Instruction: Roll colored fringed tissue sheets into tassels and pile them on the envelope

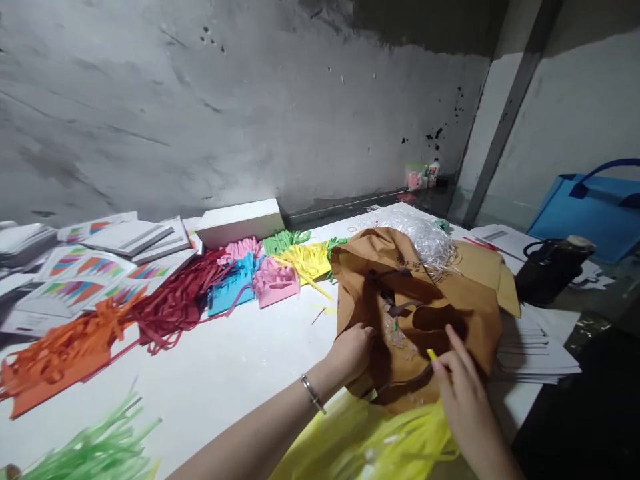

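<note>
In right grip (463,393), yellow strip (431,355).

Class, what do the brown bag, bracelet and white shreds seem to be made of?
Brown bag: perhaps matte cloth, judging by soft folds. Bracelet: likely polished metal; it gleams silver. White shreds: probably glossy plastic film, since thin strands glint.

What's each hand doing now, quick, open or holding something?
Left hand: on the brown bag; fingertips partly hidden, so its grip can't be told.
Right hand: seems to pinch a small yellow strip.
</note>
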